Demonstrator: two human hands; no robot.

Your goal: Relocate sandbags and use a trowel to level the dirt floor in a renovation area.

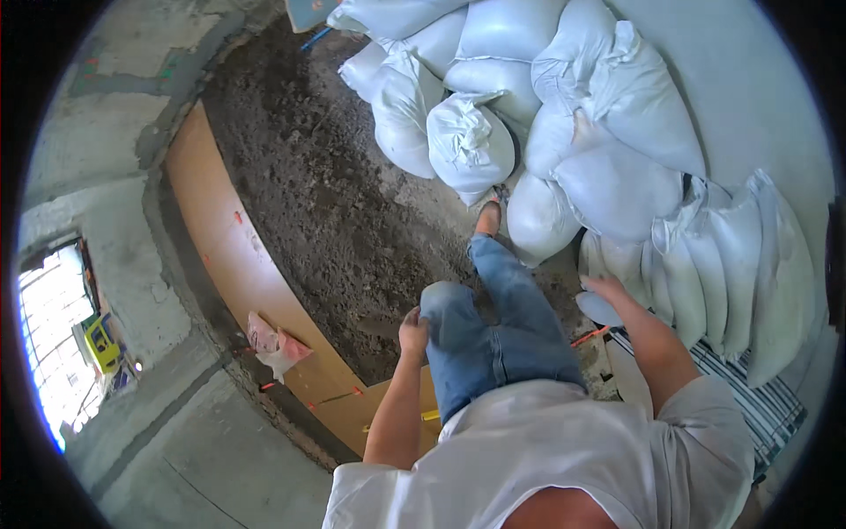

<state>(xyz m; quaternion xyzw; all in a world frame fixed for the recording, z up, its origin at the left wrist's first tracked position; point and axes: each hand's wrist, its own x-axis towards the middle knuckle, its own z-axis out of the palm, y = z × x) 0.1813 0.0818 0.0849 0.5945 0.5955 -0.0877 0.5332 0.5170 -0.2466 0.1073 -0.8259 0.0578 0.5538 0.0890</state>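
Left hand flanks 1 knee, right hand 1 pale oval piece.

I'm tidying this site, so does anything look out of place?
Yes: a crumpled pink-and-white plastic bag lies on the smooth tan board at left, near the grey concrete wall. It looks like stray litter on that flat surface.

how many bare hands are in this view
2: the left hand by the left knee of the jeans, the right hand beside the white sacks at right. Neither is fully hidden.
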